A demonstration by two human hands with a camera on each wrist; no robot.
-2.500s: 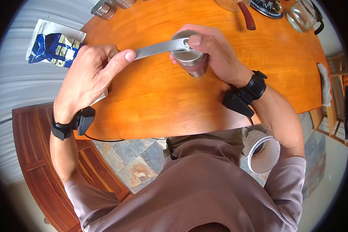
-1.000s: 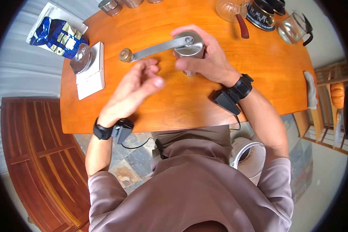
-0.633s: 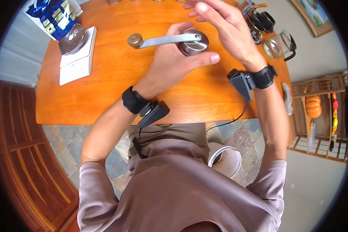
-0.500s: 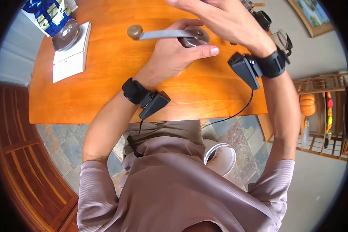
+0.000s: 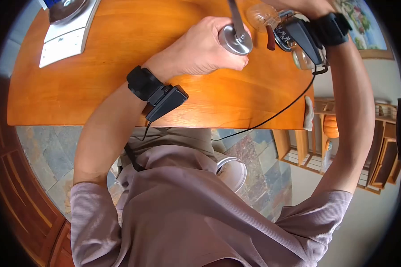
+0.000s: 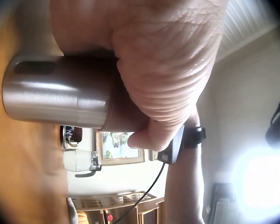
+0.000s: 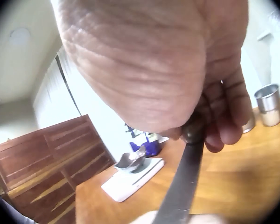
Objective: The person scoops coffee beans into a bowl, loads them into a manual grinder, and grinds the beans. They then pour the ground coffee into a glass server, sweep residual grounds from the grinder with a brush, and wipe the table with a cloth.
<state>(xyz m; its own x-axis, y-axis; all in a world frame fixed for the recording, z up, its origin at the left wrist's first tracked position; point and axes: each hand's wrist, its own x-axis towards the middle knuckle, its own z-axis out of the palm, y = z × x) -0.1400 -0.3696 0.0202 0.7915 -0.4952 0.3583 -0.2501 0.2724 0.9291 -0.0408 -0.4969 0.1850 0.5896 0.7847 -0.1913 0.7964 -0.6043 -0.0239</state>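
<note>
A steel hand coffee grinder (image 5: 235, 41) stands at the upper middle of the head view, tilted a little. My left hand (image 5: 196, 46) wraps round its upper body. In the left wrist view the grinder's smooth lower barrel (image 6: 56, 98) shows below the palm, close over the table. From the lid, the flat metal crank (image 5: 237, 18) points away toward the top edge. My right hand (image 7: 149, 70) has its fingers curled round the crank's knob (image 7: 193, 131) in the right wrist view. Only part of that hand shows in the head view, at the top right.
On the left lies a white scale (image 5: 62, 48) with a dark clear dish (image 5: 67, 11) on it. Glassware with a red handle (image 5: 270, 38) and a glass carafe (image 5: 300, 60) stand at the right. Steel cups (image 7: 269, 105) stand farther back. A white bucket (image 5: 232, 172) is on the floor.
The left hand has left the crank knob and taken the grinder body over from the right hand. The right hand has moved up to the knob, and the crank has swung from left to away.
</note>
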